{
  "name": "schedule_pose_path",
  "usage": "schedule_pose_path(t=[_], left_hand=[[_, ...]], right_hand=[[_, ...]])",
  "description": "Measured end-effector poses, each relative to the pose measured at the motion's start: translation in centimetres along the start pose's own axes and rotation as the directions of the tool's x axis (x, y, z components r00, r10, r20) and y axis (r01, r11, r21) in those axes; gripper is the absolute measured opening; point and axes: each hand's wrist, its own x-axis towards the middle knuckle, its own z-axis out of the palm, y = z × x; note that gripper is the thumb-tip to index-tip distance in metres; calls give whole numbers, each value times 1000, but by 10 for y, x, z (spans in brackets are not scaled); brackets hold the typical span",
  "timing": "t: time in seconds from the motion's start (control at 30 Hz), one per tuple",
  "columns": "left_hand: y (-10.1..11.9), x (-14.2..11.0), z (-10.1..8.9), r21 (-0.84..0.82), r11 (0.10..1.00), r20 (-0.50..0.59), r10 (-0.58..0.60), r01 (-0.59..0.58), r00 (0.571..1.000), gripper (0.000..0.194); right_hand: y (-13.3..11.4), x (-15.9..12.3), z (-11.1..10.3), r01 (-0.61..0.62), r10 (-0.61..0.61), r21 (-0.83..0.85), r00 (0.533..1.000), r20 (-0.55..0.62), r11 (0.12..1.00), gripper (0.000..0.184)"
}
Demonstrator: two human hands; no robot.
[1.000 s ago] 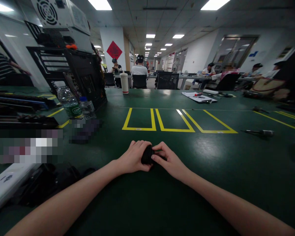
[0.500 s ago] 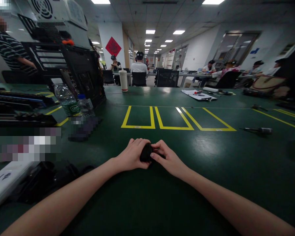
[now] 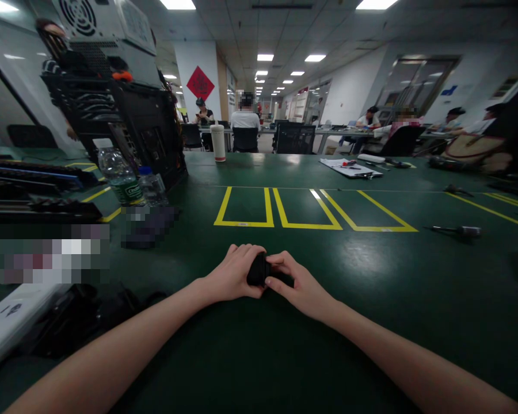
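A small black object (image 3: 256,270) with rounded sides is between my two hands, low over the green table (image 3: 285,351). My left hand (image 3: 238,271) wraps round it from the left, fingers over the top and thumb below. From the right, the thumb and fingertips of my right hand (image 3: 297,283) pinch its edge. Too dark and too covered by my fingers, its exact kind cannot be made out.
Yellow tape frames (image 3: 244,224) mark the table beyond my hands. A screwdriver (image 3: 460,231) lies to the right, a clipboard (image 3: 349,168) farther back. Leftward stand a water bottle (image 3: 123,178), a smaller blue-capped bottle (image 3: 151,187) and an open computer case (image 3: 151,132). A white cup (image 3: 218,144) stands behind.
My right thumb and fingers have shifted slightly on the black object's edge; my left grip stays the same. At the far left, a person in a striped shirt has moved behind the computer case.
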Motion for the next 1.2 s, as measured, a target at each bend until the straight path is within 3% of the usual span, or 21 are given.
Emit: schedule_pose_path(t=[0.13, 0.3, 0.5, 0.73, 0.93, 1.2], left_hand=[[1, 0, -1, -10, 1000, -1, -4, 4, 1000, 55], [1, 0, -2, -27, 1000, 7, -12, 12, 1000, 54], [2, -1, -3, -13, 1000, 8, -2, 3, 1000, 55], [2, 0, -2, 7, 1000, -5, 6, -6, 1000, 56], [1, -1, 0, -16, 1000, -12, 0, 0, 1000, 55], [4, 0, -4, -8, 1000, 23, -11, 11, 1000, 57]], right_hand=[[1, 3, 1, -34, 35, 79, 999, -17, 996, 17], [-2, 4, 1, -77, 78, 54, 997, -16, 996, 25], [-4, 0, 0, -17, 17, -5, 1000, 6, 1000, 21], [3, 3, 3, -23, 26, 92, 999, -31, 996, 17], [-2, 3, 2, -104, 105, 61, 994, -10, 993, 24], [-3, -1, 2, -49, 49, 30, 999, 19, 998, 23]])
